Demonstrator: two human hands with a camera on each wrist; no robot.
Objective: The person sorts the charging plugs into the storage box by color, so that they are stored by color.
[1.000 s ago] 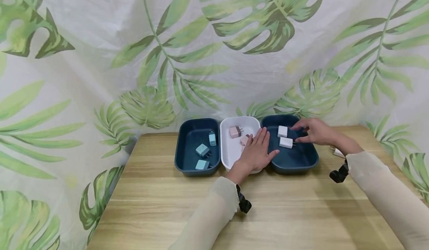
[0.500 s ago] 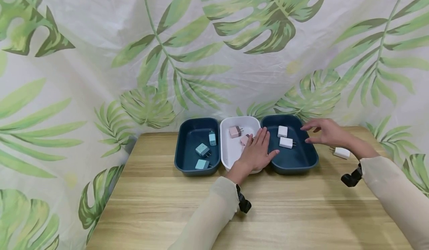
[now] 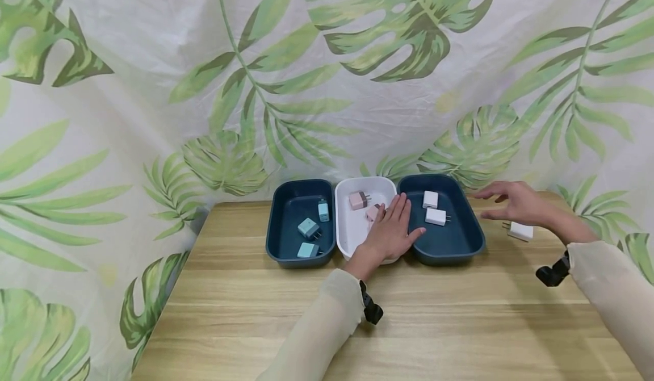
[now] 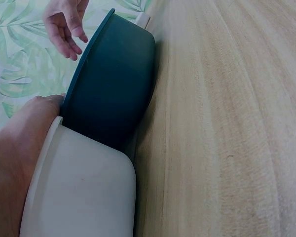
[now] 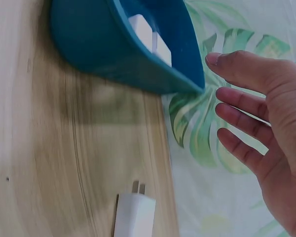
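My left hand (image 3: 387, 233) lies with straight fingers over the right part of the white tray (image 3: 343, 239), its fingertips at the rim shared with the right dark blue tray (image 3: 449, 253). Beneath it, a pink charger plug (image 3: 373, 213) is partly covered; another pink charger plug (image 3: 357, 201) lies farther back. Just right of the dark blue tray, my right hand (image 3: 518, 203) hovers with fingers apart, holding nothing. Two white charger plugs (image 3: 436, 217) lie inside that tray. Below the right hand, a third white charger plug (image 5: 134, 217) rests on the table, prongs toward the tray.
A second dark blue tray (image 3: 274, 245) stands at the left of the row with three light blue charger plugs (image 3: 309, 228) in it. The trays sit near the back edge of the wooden table (image 3: 398, 324), against a leaf-print cloth (image 3: 306, 86).
My right hand has moved rightward from above the right dark blue tray to beside it, uncovering the white charger plug on the table. My left hand has stayed still.
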